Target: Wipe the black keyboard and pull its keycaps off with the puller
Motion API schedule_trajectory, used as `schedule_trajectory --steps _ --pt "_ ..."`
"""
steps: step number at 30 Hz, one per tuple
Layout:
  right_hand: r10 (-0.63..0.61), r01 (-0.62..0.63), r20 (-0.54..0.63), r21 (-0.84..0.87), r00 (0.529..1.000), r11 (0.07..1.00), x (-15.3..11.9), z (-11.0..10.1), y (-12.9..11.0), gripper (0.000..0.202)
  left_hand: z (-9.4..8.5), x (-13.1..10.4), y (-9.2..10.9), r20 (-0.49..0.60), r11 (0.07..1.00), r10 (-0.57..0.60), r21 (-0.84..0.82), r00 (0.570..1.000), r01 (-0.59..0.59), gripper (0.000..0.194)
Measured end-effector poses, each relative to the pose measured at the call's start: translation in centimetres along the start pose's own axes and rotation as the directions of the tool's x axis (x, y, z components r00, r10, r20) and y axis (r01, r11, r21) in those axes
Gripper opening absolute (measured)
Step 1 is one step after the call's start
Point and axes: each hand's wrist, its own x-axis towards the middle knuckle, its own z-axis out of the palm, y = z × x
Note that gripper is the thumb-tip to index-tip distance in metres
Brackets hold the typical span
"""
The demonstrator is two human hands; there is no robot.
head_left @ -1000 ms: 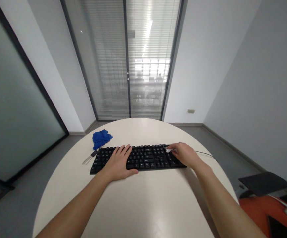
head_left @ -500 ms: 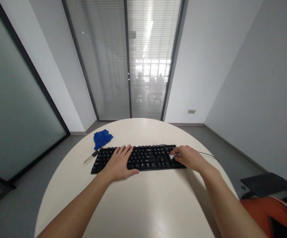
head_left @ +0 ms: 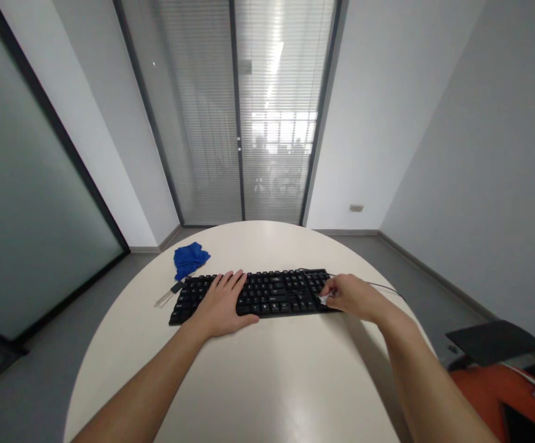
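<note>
A black keyboard (head_left: 267,294) lies across the round cream table (head_left: 253,381). My left hand (head_left: 223,306) rests flat on its left part with the fingers spread, hiding some keys. Over the number pad at the right end, my right hand (head_left: 348,296) is closed in a pinch on a small white wad (head_left: 325,299), which looks like tissue or cloth. The wad is at the keys; most of it is hidden by the fingers.
A crumpled blue cloth (head_left: 189,259) lies behind the keyboard's left end. Beside it is a small wire-loop tool with a dark handle (head_left: 176,287). The keyboard cable (head_left: 387,287) runs off the right table edge. An orange chair (head_left: 484,394) stands at the lower right.
My right hand has shifted slightly toward me and to the right over the number pad with the white wad. My left hand stays in place on the keyboard.
</note>
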Motion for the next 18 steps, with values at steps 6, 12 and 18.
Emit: schedule_trajectory --steps 6,12,18 --pt "-0.038 0.038 -0.011 0.008 0.999 0.999 0.0 0.5 -0.6 0.02 0.0 0.0 0.2 -0.004 1.0 -0.014 0.003 1.0 0.014 0.108" --pt "-0.117 0.116 0.015 0.094 0.993 0.989 0.1 0.6 -0.8 0.025 0.0 0.1 0.1 -0.003 1.0 -0.014 0.004 1.0 0.014 0.108" --pt "-0.012 0.04 -0.211 0.129 0.977 0.991 0.8 0.1 1.0 0.031 0.2 0.2 0.1 -0.011 1.0 -0.026 0.013 1.0 0.026 0.107"
